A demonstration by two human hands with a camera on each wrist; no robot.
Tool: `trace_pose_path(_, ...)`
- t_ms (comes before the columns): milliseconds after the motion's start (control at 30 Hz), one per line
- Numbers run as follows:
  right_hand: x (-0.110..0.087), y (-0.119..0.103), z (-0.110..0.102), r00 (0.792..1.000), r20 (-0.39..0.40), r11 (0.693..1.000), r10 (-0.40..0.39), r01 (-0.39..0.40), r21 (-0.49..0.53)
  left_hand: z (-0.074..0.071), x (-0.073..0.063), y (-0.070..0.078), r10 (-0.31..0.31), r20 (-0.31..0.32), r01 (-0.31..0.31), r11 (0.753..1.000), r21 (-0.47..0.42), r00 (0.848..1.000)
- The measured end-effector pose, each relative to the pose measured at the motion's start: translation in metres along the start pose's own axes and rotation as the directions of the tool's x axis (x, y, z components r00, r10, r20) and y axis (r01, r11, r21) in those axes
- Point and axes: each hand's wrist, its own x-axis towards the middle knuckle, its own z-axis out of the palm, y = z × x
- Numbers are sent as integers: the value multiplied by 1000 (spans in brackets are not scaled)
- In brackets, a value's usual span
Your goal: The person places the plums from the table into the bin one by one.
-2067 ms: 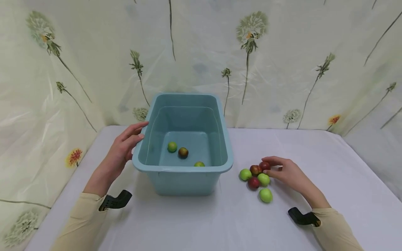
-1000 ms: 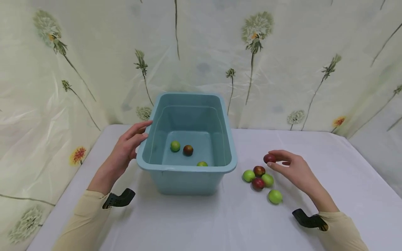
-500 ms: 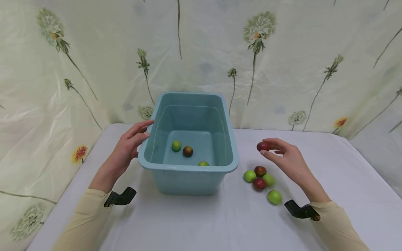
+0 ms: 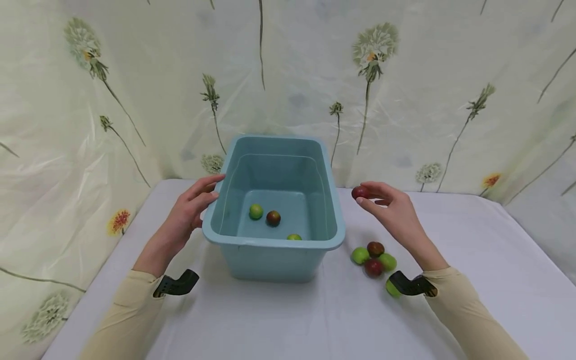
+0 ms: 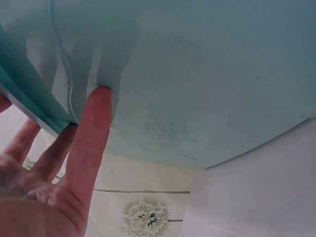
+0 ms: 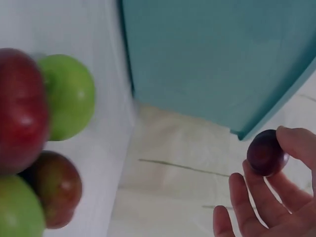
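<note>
My right hand (image 4: pixel 396 215) pinches a dark red plum (image 4: pixel 360 193) between thumb and fingertips, in the air right of the tub. The right wrist view shows the same plum (image 6: pixel 267 152) close by the tub's rim. My left hand (image 4: pixel 188 210) rests its extended fingers against the left side of the blue-grey tub (image 4: pixel 274 243). In the left wrist view a straight finger (image 5: pixel 91 128) touches the outer wall under the rim. Inside the tub lie a green plum (image 4: pixel 256 211), a brownish one (image 4: pixel 273 218) and another green one, partly hidden by the front rim.
Several green and red plums (image 4: pixel 373 267) lie clustered on the white tablecloth (image 4: pixel 270 320), below the right hand. One green plum (image 4: pixel 393 290) is partly covered by the black wrist mount (image 4: pixel 411 284). A flower-printed curtain (image 4: pixel 288 75) hangs behind the table.
My right hand has picked the dark red plum from the cluster, raised it and carried it left toward the tub. The left hand stays at the tub's side; the view has shifted slightly.
</note>
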Motion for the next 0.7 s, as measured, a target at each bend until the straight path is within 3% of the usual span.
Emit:
trace_pose_path(333, 20, -25, 4, 998, -52, 991, -24, 30, 131, 0, 0, 0, -6, 3, 6, 1000, -6, 1000)
trace_pose_path(700, 41, -48, 15, 990, -79, 970, -114, 128, 209, 1, 1, 0, -2, -7, 2, 1000, 6, 1000)
